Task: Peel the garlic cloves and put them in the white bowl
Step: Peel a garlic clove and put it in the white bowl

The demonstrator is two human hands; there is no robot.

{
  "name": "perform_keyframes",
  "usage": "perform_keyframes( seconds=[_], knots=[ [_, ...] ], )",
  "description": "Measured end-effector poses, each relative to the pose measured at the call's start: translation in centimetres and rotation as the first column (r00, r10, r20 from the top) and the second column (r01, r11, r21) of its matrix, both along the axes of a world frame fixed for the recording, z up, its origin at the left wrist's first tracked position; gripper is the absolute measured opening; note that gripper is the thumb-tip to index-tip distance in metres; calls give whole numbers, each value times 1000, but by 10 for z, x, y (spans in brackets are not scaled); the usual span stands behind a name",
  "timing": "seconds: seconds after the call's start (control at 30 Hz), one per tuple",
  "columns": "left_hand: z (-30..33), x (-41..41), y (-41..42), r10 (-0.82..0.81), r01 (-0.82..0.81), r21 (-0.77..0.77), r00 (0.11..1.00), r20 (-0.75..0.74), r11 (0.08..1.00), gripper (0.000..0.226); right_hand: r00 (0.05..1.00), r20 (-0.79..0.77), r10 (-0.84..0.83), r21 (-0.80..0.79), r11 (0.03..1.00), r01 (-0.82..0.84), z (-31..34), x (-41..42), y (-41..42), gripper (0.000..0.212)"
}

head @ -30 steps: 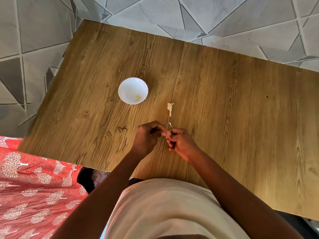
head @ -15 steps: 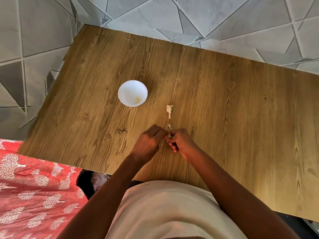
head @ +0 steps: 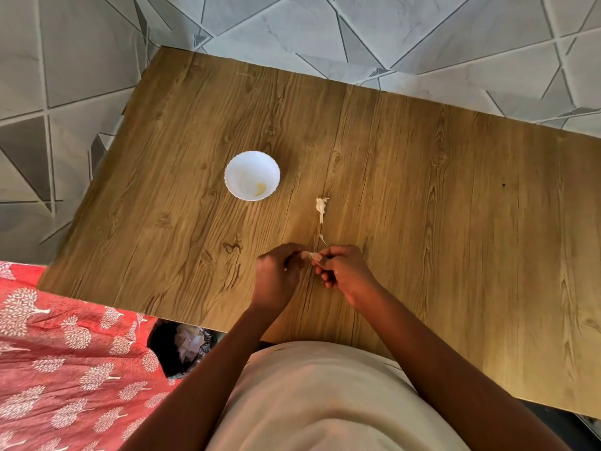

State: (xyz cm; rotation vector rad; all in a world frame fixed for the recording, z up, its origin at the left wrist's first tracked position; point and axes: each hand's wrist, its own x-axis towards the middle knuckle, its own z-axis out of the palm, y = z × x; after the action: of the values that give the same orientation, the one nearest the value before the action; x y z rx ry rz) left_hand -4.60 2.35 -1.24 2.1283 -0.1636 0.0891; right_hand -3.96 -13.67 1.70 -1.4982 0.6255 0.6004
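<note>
A small white scalloped bowl (head: 252, 175) stands on the wooden table (head: 422, 206), with one pale yellow peeled clove (head: 260, 189) inside. Near the table's front edge my left hand (head: 276, 278) and my right hand (head: 344, 271) meet fingertip to fingertip. Both pinch a small garlic clove (head: 313, 255), of which only a pale sliver shows between the fingers. A bit of garlic skin (head: 321, 206) lies on the table beyond the hands, and a thin shred of skin (head: 322, 239) lies just above my right hand.
A black bin bag (head: 182, 348) with crumpled paper sits below the table's front edge at the left. Red patterned cloth (head: 65, 362) covers the lower left. Grey tiled floor (head: 357, 30) surrounds the table.
The camera has tilted slightly, shifting the table down in view. Both hands stay together on the clove, with the pale clove now showing a little more between the fingertips.
</note>
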Motion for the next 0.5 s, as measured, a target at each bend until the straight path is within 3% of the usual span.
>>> perform_keyframes(
  seconds=[0.13, 0.23, 0.33, 0.4, 0.5],
  knots=[
    [3, 6, 0, 2, -68, -218, 957, -292, 974, 7, 998, 61, 16, 25, 1000, -18, -1, -6, 1, 13],
    [5, 9, 1, -27, -42, -214, 951, -307, 976, 10, 996, 92, 23, -17, 1000, -22, -5, -8, 2, 13],
    [6, 11, -1, -24, -7, -117, 964, -264, 993, 16, 940, 287, 184, -280, 955, -102, -13, -9, 3, 11],
    [8, 14, -3, -30, 3, -96, 960, -279, 995, 21, 839, 422, 345, -473, 873, -122, -17, -10, 1, 10],
    [11, 18, -3, -59, 21, -124, 948, -311, 992, 23, 686, 517, 512, -631, 769, -98, -18, -8, -5, 10]
  ],
)
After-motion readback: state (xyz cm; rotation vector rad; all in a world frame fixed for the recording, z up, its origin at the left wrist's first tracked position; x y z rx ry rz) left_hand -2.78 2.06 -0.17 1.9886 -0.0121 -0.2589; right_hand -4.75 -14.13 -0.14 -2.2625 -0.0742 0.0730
